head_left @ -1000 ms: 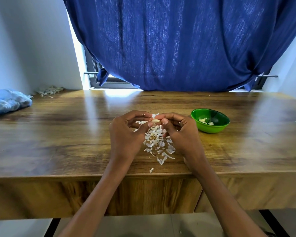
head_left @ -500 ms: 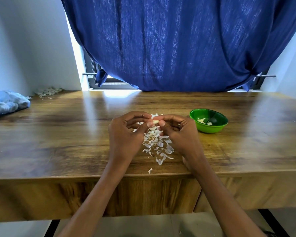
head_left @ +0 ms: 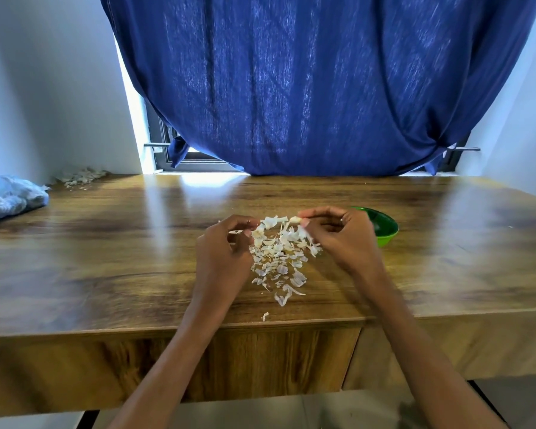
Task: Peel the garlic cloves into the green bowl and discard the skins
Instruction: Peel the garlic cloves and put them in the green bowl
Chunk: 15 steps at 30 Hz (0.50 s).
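Just left of the round green plastic bowl (head_left: 386,232), we are pinching a small pale garlic clove (head_left: 294,219) in our right hand (head_left: 341,236); our left hand (head_left: 226,252) is curling, maybe holding nothing.

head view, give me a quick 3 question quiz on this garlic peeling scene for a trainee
1. True or false: the right hand pinches a garlic clove.
2. Where is the pile of skins? A) in the green bowl B) on the table between the hands C) on the floor
3. What colour is the curtain?

Key: 1 true; 2 B; 3 blue
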Tool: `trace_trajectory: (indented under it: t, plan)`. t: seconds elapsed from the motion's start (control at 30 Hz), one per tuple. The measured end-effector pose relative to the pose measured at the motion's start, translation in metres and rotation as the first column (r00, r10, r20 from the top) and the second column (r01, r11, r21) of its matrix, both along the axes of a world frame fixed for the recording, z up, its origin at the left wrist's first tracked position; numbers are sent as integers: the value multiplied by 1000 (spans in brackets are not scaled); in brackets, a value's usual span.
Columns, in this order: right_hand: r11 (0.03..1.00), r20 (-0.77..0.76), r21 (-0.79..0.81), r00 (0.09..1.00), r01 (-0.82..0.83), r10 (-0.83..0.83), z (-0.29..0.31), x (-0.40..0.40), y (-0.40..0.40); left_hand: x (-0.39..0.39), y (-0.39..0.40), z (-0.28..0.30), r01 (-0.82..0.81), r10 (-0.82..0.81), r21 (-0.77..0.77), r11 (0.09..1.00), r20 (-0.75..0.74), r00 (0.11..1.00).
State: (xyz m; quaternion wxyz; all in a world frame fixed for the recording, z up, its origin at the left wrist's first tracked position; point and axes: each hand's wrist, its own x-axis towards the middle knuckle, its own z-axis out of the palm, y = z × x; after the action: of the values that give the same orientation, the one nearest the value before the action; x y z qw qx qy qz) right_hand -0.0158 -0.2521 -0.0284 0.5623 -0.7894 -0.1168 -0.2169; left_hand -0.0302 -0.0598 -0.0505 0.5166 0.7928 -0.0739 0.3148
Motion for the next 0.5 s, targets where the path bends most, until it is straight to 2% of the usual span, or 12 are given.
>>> trace_trajectory:
  t: [0.13, 0.27, 0.37, 0.5]
  plan:
    - [971, 15, -171, 986, 167, -167, 29, 9, -48, 1, 1, -2, -13, 14, 30, 999, -25, 1000]
    - [839, -9, -465, 947, 282, -323, 45, 25, -87, 3, 0, -1, -31, 31, 12, 999, -37, 999]
    - [766, -50, -587, 932, 263, -358, 44, 34, -96, 2, -1, 1, -52, 52, -3, 999, -40, 998]
    - [729, -106, -650, 925, 213, -365, 46, 39, -93, -2, -1, 3, -90, 89, -32, 995, -55, 995]
